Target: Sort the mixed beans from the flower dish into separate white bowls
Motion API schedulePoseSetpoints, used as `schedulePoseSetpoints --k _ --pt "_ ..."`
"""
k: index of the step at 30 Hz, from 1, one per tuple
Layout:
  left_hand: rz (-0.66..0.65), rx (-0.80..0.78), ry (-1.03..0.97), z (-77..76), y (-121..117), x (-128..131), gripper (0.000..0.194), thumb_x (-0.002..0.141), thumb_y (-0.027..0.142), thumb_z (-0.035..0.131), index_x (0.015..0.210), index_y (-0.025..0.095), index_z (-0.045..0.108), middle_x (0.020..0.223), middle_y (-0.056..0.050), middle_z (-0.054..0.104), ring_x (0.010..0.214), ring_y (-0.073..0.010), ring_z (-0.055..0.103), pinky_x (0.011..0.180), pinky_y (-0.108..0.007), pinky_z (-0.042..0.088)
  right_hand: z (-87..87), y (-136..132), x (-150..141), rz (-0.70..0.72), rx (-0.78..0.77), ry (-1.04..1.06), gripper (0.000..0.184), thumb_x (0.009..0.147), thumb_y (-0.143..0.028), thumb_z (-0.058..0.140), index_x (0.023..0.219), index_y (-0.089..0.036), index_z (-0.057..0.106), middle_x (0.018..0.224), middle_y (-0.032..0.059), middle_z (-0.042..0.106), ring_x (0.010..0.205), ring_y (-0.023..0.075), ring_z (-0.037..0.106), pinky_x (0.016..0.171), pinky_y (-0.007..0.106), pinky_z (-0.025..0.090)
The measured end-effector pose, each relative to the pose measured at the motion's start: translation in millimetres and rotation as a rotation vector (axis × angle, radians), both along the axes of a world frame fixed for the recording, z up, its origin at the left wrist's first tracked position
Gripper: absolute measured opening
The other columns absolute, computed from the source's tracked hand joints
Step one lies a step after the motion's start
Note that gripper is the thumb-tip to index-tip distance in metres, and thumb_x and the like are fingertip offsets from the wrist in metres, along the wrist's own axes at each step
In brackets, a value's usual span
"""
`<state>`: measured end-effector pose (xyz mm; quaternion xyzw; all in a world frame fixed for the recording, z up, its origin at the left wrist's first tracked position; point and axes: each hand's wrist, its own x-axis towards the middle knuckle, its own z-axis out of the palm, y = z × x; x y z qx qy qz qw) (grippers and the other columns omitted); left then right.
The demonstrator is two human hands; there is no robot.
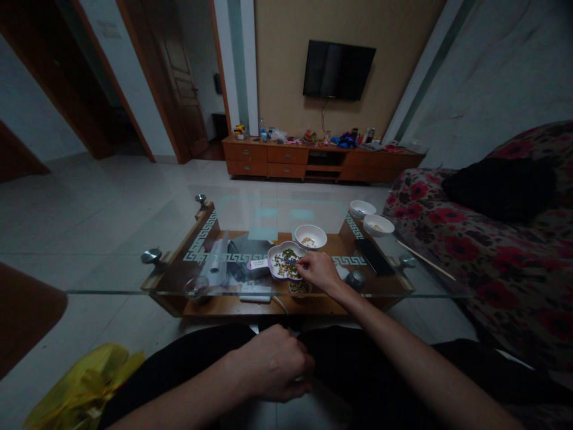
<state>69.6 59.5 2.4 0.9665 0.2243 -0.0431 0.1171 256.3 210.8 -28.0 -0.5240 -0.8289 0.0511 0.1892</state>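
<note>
My right hand [319,272] reaches out over the glass coffee table [179,239] and pinches a thin stick-like tool whose tip lies in a white scalloped dish [274,255] of small green and brown bits. My left hand [273,362] rests near my lap, fingers curled closed; whatever is in them is hidden. Just behind the dish stands a white bowl [310,236] with a few pale bits inside.
Two more white bowls [362,209] [378,225], a black phone [375,257] and a long stick [425,260] lie at the table's right end. A floral sofa [470,251] is on the right, a yellow bag [83,385] at lower left, a TV cabinet [313,160] far back.
</note>
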Motion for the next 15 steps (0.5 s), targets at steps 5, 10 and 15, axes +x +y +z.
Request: schedulePoseSetpoints --k 5,10,15 --pt "-0.006 0.026 -0.053 -3.0 -1.4 -2.8 0.024 0.089 0.044 0.072 0.085 0.020 0.068 0.077 -0.001 0.070 0.068 -0.0211 0.069 0.049 -0.037 0.028 -0.5 -1.5 0.3 0.030 0.032 0.012 0.017 0.091 -0.026 0.068 0.087 -0.024 0.084 0.084 0.0051 0.078 0.075 0.0187 0.067 0.070 0.030 0.043" --pt "0.007 0.005 -0.055 1.1 -2.1 -4.0 0.023 0.091 0.044 0.071 0.088 0.021 0.070 0.078 -0.002 0.071 0.069 -0.0213 0.069 0.051 -0.035 0.032 5.8 5.7 18.3 -0.018 0.106 0.143 0.017 0.093 -0.027 0.067 0.094 -0.025 0.084 0.091 0.0045 0.079 0.080 0.0188 0.069 0.074 0.029 0.044" --pt "0.010 -0.009 -0.006 10.0 -2.4 -3.9 0.023 0.092 0.043 0.070 0.090 0.021 0.070 0.080 -0.002 0.071 0.071 -0.0221 0.070 0.051 -0.036 0.034 12.3 15.9 49.4 -0.214 0.191 0.168 0.023 0.098 -0.033 0.063 0.102 -0.023 0.083 0.096 0.0060 0.079 0.081 0.0197 0.070 0.070 0.028 0.043"
